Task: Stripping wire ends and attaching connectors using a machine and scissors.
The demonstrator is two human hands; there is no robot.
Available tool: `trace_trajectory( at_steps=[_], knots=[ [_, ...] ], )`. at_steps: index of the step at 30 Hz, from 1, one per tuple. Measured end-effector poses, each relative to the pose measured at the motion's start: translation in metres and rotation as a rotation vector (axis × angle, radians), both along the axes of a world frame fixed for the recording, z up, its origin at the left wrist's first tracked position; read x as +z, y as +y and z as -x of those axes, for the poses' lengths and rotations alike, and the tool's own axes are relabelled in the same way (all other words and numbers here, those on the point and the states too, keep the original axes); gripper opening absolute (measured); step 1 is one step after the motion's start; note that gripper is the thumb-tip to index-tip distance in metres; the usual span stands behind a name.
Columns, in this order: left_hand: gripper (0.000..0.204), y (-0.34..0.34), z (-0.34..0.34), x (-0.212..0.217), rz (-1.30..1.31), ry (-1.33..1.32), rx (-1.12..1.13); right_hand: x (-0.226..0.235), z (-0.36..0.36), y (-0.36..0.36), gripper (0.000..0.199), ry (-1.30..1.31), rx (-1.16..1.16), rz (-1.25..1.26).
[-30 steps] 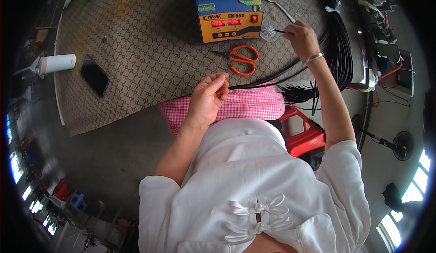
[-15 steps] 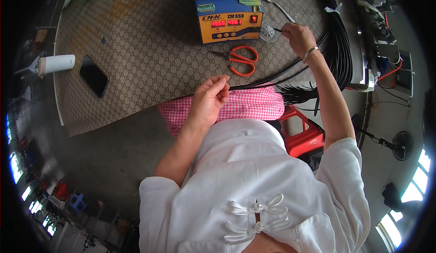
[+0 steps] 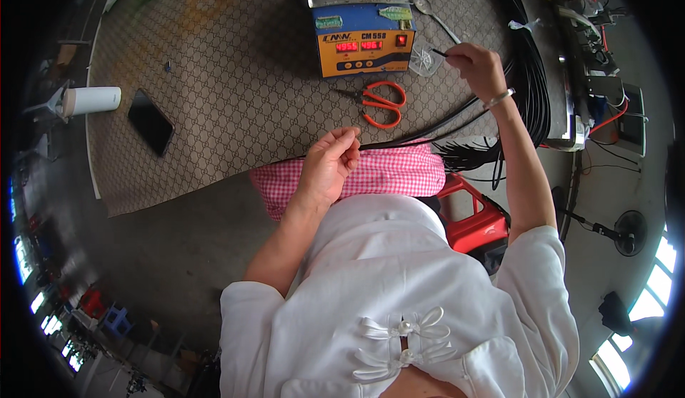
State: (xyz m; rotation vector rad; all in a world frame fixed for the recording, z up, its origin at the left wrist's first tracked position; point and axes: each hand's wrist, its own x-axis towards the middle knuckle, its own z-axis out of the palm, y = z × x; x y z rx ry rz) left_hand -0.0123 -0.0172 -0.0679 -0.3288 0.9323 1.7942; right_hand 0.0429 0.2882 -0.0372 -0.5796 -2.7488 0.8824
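The right hand (image 3: 477,64) is reaching out over the patterned table (image 3: 235,77), thumb and forefinger pressed together on the end of a thin black cable (image 3: 428,124). The pinched tip is pointing left, just above a small clear dish (image 3: 426,61) that is sitting beside the orange-and-blue machine (image 3: 362,37). A bracelet (image 3: 498,99) is circling the right wrist.

The left hand (image 3: 330,166) is resting at the near table edge, fingers curled and closed with the fingertips gathered against the thumb. It is gripping the other end of the black cable, which is running from this hand up and to the right toward the right hand. The exact grip under the fingers is hidden.

A pink checked cloth (image 3: 389,173) is lying across the lap, just beside and under the left hand. A large bundle of black cables (image 3: 531,91) is looping along the right edge of the table, with loose ends fanning out near the cloth.

Orange-handled scissors (image 3: 382,102) are lying on the table between the two hands, touching neither. A metal spoon (image 3: 432,12) is lying to the right of the machine. A black phone (image 3: 150,121) and a white cup (image 3: 89,100) are lying well apart at the left side of the table. A red stool (image 3: 471,216) is standing below the right arm.
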Motion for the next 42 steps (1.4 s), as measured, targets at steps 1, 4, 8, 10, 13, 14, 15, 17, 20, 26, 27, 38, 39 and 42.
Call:
trace_trajectory(
  at_steps=[1, 4, 8, 10, 13, 14, 15, 17, 20, 26, 27, 38, 39, 42],
  knots=[
    [0.013, -0.001, 0.001, 0.0, 0.006, -0.002, 0.003, 0.006, 0.0, -0.002, 0.013, 0.008, -0.036, 0.084],
    [0.011, 0.002, 0.001, 0.002, 0.033, -0.021, 0.035, 0.02, 0.005, -0.003, 0.013, 0.086, -0.041, 0.241],
    [0.011, 0.002, 0.002, -0.003, 0.028, 0.058, 0.031, 0.044, 0.024, -0.012, 0.011, 0.153, 0.004, 0.311],
    [0.011, 0.001, 0.003, -0.007, 0.047, 0.159, 0.022, 0.05, 0.036, -0.013, 0.011, 0.183, 0.023, 0.267],
    [0.011, 0.003, 0.005, 0.0, 0.109, 0.325, 0.034, 0.052, 0.056, -0.009, 0.011, 0.222, 0.057, 0.156],
    [0.011, 0.003, 0.006, 0.001, 0.122, 0.363, 0.042, 0.051, 0.063, -0.006, 0.011, 0.238, 0.08, 0.127],
    [0.011, 0.003, 0.007, -0.002, 0.126, 0.4, 0.031, 0.051, 0.07, -0.004, 0.011, 0.254, 0.102, 0.099],
    [0.011, 0.004, 0.009, -0.003, 0.129, 0.4, 0.036, 0.054, 0.081, -0.005, 0.01, 0.268, 0.113, 0.072],
    [0.012, 0.004, 0.01, -0.004, 0.148, 0.405, 0.04, 0.059, 0.1, -0.009, 0.01, 0.251, 0.111, 0.012],
    [0.013, 0.002, 0.013, -0.01, 0.146, 0.399, 0.025, 0.061, 0.13, -0.012, 0.009, 0.302, 0.193, -0.222],
    [0.014, 0.002, 0.013, -0.011, 0.152, 0.402, 0.024, 0.061, 0.133, -0.012, 0.009, 0.3, 0.2, -0.245],
    [0.013, 0.001, 0.013, -0.016, 0.14, 0.397, 0.03, 0.05, 0.148, -0.012, 0.007, 0.177, 0.241, -0.364],
    [0.013, 0.001, 0.013, -0.016, 0.142, 0.394, 0.033, 0.05, 0.149, -0.013, 0.007, 0.172, 0.244, -0.369],
    [0.013, 0.001, 0.013, -0.017, 0.132, 0.389, 0.039, 0.049, 0.149, -0.013, 0.007, 0.159, 0.244, -0.38]
  ],
)
